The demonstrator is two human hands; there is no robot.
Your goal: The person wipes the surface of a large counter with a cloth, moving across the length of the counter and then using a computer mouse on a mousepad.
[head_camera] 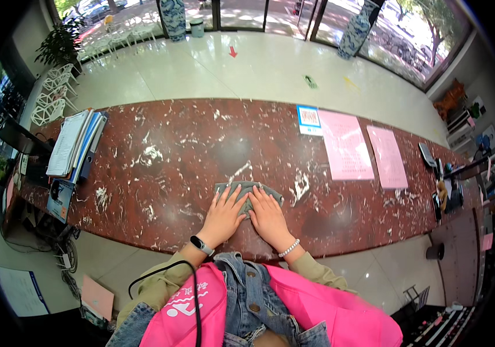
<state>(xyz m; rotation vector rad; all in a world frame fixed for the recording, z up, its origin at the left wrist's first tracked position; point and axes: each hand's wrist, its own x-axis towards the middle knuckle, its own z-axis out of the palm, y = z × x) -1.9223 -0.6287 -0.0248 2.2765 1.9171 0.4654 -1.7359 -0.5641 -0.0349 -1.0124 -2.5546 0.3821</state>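
Observation:
A folded grey-green cloth [247, 186] lies on the dark red, white-veined stone counter [178, 152], near its front edge. My left hand [224, 214] rests palm down on the cloth's left part, its fingers spread and pointing away from me. Beside it, my right hand [269, 215] lies palm down on the right part, fingers extended. The two hands nearly touch at the fingertips and thumbs. Neither hand visibly grasps the cloth; both press or lie flat over it. What is under the palms is hidden.
On the counter's left stand upright file folders [73, 143] and a blue leaflet [60, 199]. To the right lie a printed code card [309, 120], two pink sheets [346, 145] and a calculator-like device [427, 155]. A black cable [196, 295] hangs before my chest.

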